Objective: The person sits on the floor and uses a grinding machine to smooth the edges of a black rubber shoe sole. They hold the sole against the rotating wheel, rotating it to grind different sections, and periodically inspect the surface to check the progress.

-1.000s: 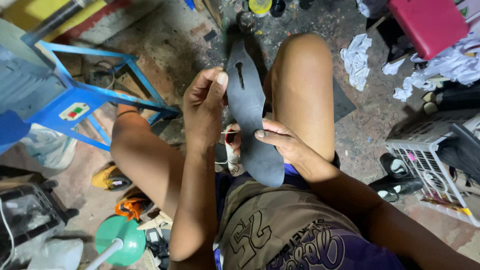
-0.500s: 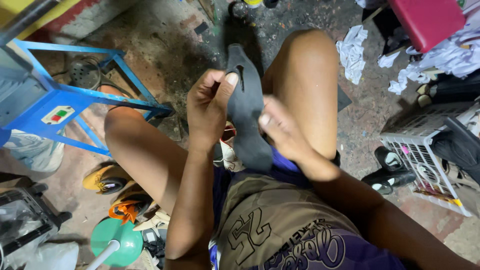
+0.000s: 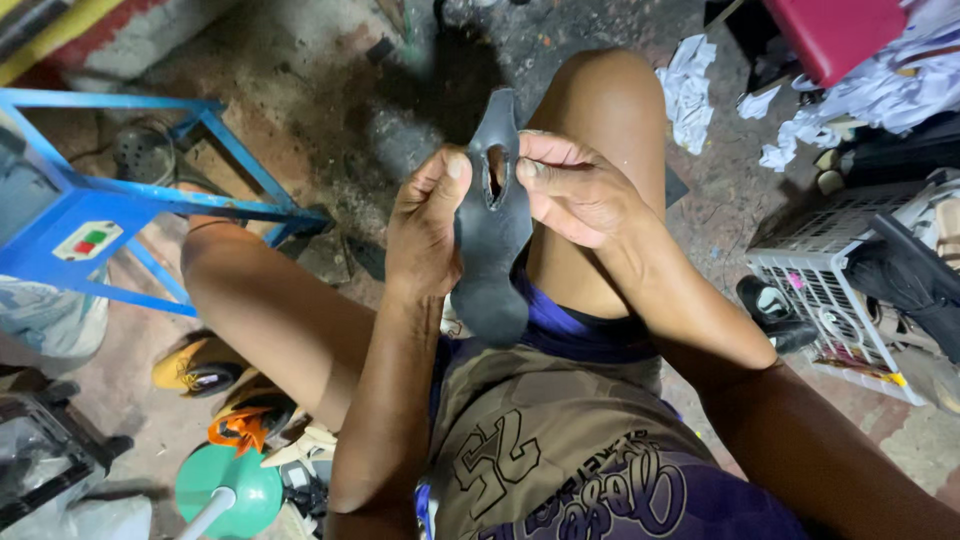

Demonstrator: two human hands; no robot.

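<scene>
Left hand (image 3: 425,225) and right hand (image 3: 575,190) pinch black rubber strip (image 3: 490,250) beside slit (image 3: 495,175) — soft, stretchy, light; you grip edges, 2 thumbs close.

A rough, stained concrete floor (image 3: 300,90), dark and gritty toward the top; a blue metal frame (image 3: 150,200) stands at left; crumpled white paper (image 3: 690,85) lies at upper right beside a red box (image 3: 830,35); a white wire basket (image 3: 830,290) (partly cluttered) sits at right; the light is dim.
</scene>
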